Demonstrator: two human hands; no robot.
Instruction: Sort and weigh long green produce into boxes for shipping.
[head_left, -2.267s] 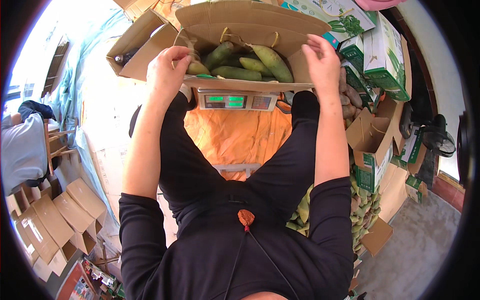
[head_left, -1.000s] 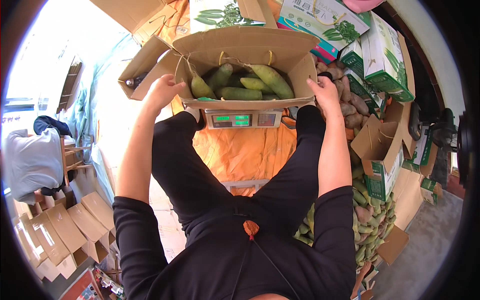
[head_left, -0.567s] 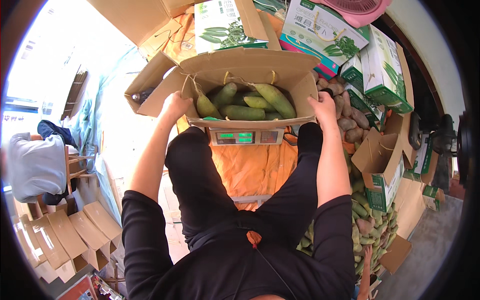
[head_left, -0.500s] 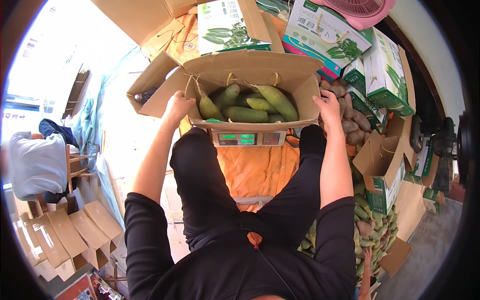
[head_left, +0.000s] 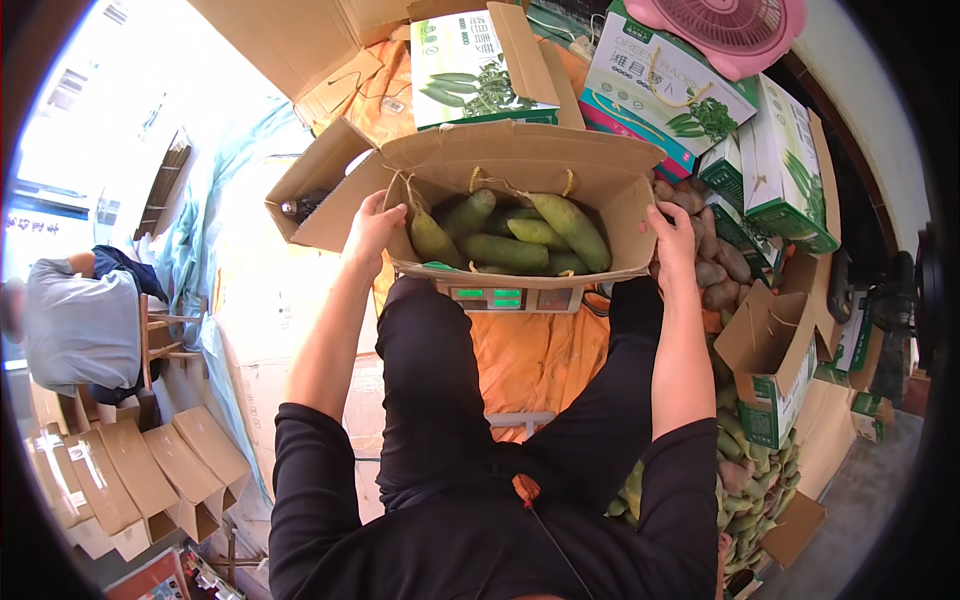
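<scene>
An open cardboard box (head_left: pixel 520 150) holds several green radishes (head_left: pixel 545 235). It sits over a weighing scale (head_left: pixel 555 299) with lit green displays, between my knees. My left hand (head_left: pixel 372 238) grips the left end of the box, fingers over its edge near a loop of cord. The right end of the box is held by my right hand (head_left: pixel 674 240), thumb and fingers at the edge. The box's far flap stands raised, and yellow cord handles (head_left: pixel 570 182) show along that side. The box's front wall hides part of the scale.
Printed radish cartons (head_left: pixel 480 75) and a pink fan (head_left: pixel 725 25) stand at the far side. An opened carton (head_left: pixel 765 340) and heaped radishes (head_left: pixel 745 480) lie right. Folded cartons (head_left: pixel 130 470) and a seated person (head_left: pixel 80 320) are left.
The whole view has shifted, so the box and both hands appear lower and farther right. My grip stays the same. Another person's hand at the lower right has mostly left view.
</scene>
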